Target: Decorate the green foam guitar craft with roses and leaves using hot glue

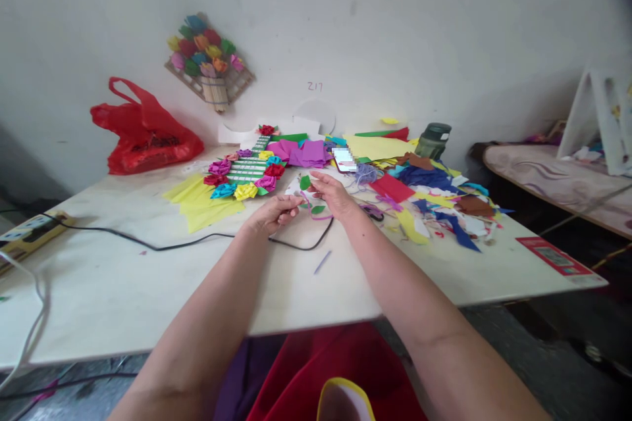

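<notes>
Over the middle of the white table, my two hands work close together. In a pinch of thumb and fingers, my right hand (332, 193) holds a green paper leaf (305, 182). My left hand (277, 212) is closed, its fingertips pinching what looks like the end of a thin purple strip (318, 218). That strip curves from between the hands down toward the tabletop. Another green leaf (318, 210) lies just below my right hand. Part of a white piece with small markings shows behind the fingers.
A guitar-shaped piece with paper flowers (247, 170) lies left of my hands, by yellow crepe paper (197, 200). A black cable (158, 248) crosses the table (197, 309). Phone (344, 160), paper scraps (439, 177) and green bottle (434, 139) sit right; a red bag (148, 138) stands left.
</notes>
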A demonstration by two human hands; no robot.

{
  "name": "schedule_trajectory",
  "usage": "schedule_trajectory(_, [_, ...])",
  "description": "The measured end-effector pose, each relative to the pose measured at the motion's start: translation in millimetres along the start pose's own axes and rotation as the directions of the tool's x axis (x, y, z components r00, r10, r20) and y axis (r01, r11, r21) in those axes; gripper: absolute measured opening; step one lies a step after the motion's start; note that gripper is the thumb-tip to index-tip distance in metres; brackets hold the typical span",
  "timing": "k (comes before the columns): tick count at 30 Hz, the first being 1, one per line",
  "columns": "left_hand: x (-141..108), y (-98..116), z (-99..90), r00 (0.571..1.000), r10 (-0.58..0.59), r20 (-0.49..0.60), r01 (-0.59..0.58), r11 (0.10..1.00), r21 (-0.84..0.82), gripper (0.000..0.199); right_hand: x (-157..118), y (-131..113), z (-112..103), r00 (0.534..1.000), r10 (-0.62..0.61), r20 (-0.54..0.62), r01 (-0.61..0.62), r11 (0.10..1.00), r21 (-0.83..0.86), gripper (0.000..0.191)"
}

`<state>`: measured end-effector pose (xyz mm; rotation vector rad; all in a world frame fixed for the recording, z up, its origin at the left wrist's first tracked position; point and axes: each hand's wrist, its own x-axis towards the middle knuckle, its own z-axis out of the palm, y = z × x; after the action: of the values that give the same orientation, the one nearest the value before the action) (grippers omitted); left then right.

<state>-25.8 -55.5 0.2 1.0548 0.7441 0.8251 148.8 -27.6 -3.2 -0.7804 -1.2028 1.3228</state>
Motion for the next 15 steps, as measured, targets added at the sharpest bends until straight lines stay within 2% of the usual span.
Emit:
schedule_trajectory(8, [2.4,-2.7,-0.4,0.999,0.001,-0.052,0.008,0.984,0.179,0.022,2.8,2.4,1.9,0.996,-0.020,-0.085,0.009,0.992,-0.122,0.048])
schedule_trajectory(12, [3.8,-4.0,-0.1,0.995,0.061,-0.078,-0.038,0.962,0.270,0.024,2.4,3.3,3.8,0.993,-0.046,-0.107,0.032,0.991,-0.127,0.044])
schedule_trajectory(15, [4.2,-4.2,2.3,0.982,0.153,-0.108,-0.113,0.945,0.308,0.028,1.6,2.7,5.8,0.988,-0.045,-0.147,0.026,0.991,-0.133,0.042])
